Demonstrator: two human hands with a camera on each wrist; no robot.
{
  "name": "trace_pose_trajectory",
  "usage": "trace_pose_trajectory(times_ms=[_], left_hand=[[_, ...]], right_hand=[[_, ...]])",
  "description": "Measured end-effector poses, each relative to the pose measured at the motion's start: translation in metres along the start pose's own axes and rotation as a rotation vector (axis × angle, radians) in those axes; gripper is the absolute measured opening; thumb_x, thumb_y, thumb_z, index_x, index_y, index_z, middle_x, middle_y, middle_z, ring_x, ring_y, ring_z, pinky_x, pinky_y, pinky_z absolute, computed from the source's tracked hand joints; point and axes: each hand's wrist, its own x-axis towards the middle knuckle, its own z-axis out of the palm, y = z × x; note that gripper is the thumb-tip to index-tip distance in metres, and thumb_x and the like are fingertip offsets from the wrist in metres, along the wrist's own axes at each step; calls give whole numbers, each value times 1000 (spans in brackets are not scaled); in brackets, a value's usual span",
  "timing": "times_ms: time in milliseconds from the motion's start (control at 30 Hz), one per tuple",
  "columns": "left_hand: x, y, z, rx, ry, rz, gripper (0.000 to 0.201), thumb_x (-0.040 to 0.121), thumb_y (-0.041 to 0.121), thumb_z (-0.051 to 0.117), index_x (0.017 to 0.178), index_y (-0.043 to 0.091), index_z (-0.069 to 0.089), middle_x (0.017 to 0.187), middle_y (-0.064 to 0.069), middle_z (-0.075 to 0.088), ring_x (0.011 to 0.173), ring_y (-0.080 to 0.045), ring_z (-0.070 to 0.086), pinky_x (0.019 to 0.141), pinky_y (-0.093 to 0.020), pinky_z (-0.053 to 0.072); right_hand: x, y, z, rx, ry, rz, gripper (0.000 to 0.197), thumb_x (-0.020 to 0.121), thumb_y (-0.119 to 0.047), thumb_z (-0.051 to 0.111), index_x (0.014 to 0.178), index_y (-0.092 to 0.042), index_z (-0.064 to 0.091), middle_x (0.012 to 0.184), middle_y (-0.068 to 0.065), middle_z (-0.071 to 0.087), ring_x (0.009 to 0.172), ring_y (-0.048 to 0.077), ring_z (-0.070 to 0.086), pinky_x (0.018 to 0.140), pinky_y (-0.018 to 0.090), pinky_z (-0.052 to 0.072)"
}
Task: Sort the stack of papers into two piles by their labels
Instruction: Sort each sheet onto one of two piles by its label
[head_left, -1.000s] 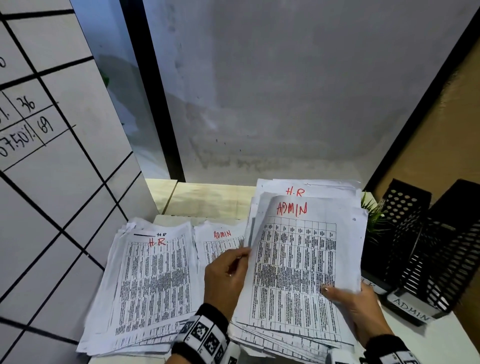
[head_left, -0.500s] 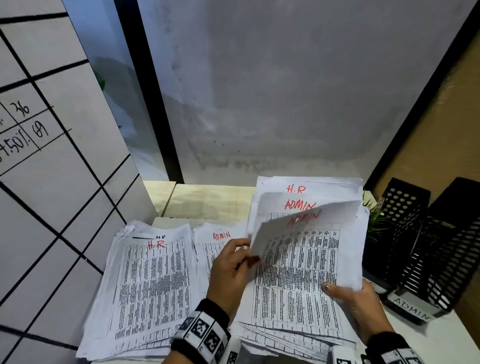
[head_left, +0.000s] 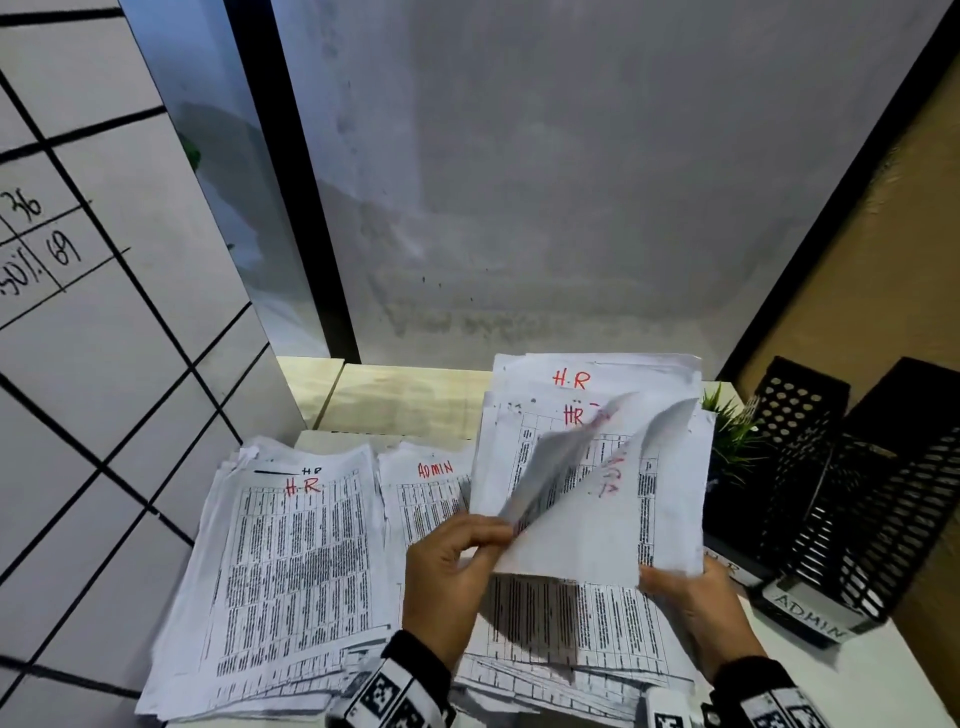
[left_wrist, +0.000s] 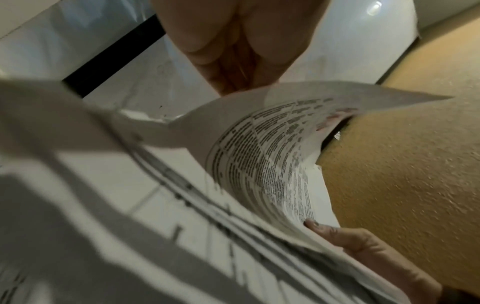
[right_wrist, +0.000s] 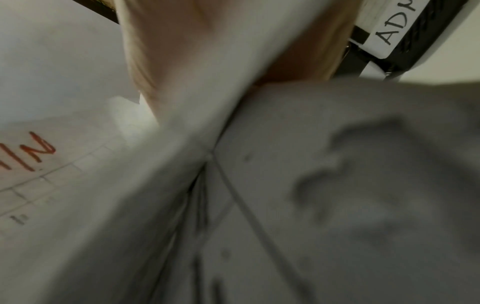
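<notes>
Three lots of printed papers lie on the desk in the head view: an H.R pile at the left, an ADMIN pile in the middle, and the unsorted stack at the right. My left hand pinches the left edge of two ADMIN sheets, which are lifted and curled over so their backs show. My right hand grips their lower right corner. Below them a sheet marked HR tops the stack. The left wrist view shows the curled sheets. The right wrist view is blurred.
Two black mesh trays stand at the right, the nearer one labelled ADMIN. A small green plant sits between them and the stack. A tiled wall closes the left side and a grey wall the back.
My left hand has peeled the top ADMIN sheet, then a second one, up off the stack and curled them to the right. An HR sheet now shows underneath.
</notes>
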Motion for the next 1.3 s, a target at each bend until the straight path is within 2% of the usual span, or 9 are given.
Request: trace_pose_trajectory(times_ms=[200, 367, 567, 700, 800, 933, 1133, 1200, 1300], left_hand=[[-11, -3, 1, 32, -149, -12, 26, 71, -12, 69, 77, 14, 66, 78, 7, 67, 79, -10, 64, 70, -15, 49], [-9, 5, 2, -61, -284, -167, 46, 73, -9, 59, 103, 19, 39, 99, 6, 58, 87, 1, 59, 71, -13, 45], [12, 12, 8, -150, 44, -166, 46, 81, -1, 68, 60, 23, 34, 65, -8, 53, 69, -17, 51, 72, -42, 52], [32, 11, -17, -211, 219, -152, 43, 73, -28, 57, 57, 10, 42, 66, -23, 54, 71, -21, 56, 69, -27, 53], [47, -2, -48, -103, 316, -191, 30, 78, -20, 60, 71, 8, 66, 68, 7, 70, 66, -7, 64, 63, -13, 50], [57, -43, -70, 118, 311, -379, 24, 85, -5, 62, 98, 13, 69, 101, 0, 68, 90, -13, 64, 80, -23, 51], [45, -111, -58, 372, -83, -666, 57, 85, -18, 35, 128, 16, 51, 131, -4, 50, 103, -27, 60, 86, -34, 52], [39, -118, -50, 402, -85, -687, 53, 84, -18, 33, 125, 11, 51, 110, -3, 54, 79, -20, 57, 60, -22, 45], [43, -118, -41, 567, 4, -509, 38, 80, -19, 43, 107, 1, 60, 114, -10, 53, 101, -26, 57, 68, -14, 42]], right_hand=[[-8, -6, 3, -95, 64, -20, 26, 73, 9, 68, 99, 10, 64, 79, 18, 74, 65, 28, 70, 67, 42, 59], [-10, -11, 3, -68, 69, -3, 25, 75, 19, 62, 97, 10, 64, 80, 20, 74, 63, 29, 70, 55, 35, 58], [-10, -16, -3, 11, 31, 21, 44, 65, 7, 71, 108, 13, 60, 85, 19, 74, 74, 29, 72, 70, 39, 60], [-12, -24, -26, 135, 120, -8, 51, 66, 3, 69, 116, 8, 60, 103, 18, 73, 87, 28, 73, 66, 38, 60], [-19, -30, -41, 169, 224, -28, 61, 63, -4, 73, 120, 12, 56, 109, 19, 71, 91, 24, 71, 77, 37, 59], [-25, -28, -50, 205, 247, -39, 91, 40, -13, 91, 120, 14, 56, 120, 21, 65, 116, 27, 61, 110, 48, 34], [-31, -35, -32, 166, 252, -8, 40, 82, 6, 63, 120, 14, 55, 67, -5, 73, 69, 6, 68, 93, 36, 42], [-30, -33, -28, 148, 229, -2, 38, 74, 4, 70, 109, 15, 58, 66, -2, 74, 66, 8, 70, 102, 38, 38], [-29, -29, -21, 116, 212, -26, 67, 51, -6, 80, 111, 12, 58, 77, 6, 76, 70, 13, 73, 96, 34, 41]])
